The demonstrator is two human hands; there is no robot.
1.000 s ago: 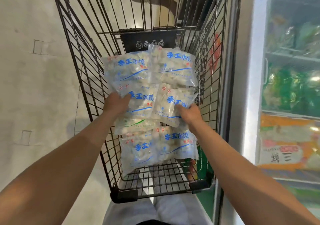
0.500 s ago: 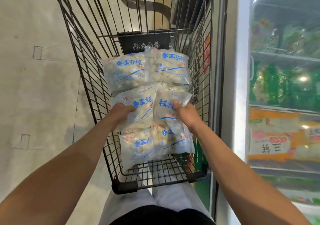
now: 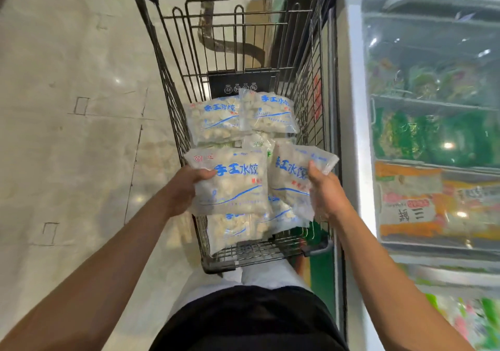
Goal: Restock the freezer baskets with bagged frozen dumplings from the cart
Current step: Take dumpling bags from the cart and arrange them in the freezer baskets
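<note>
Left hand grips one dumpling bag by its left edge, thumb over the front, above the cart. Right hand grips a second bag, tilted, fingers curled round its right edge. More bags lie in the cart. The freezer stands just right.

Bare-armed, dark top, pale trousers.

Both forearms are uncovered all the way up to the edge of view, with no sleeve, watch or band showing on either; the left hand and right hand wear no gloves or rings that can be made out. A black top covers the waist, and below it are light grey-white trousers.
</note>
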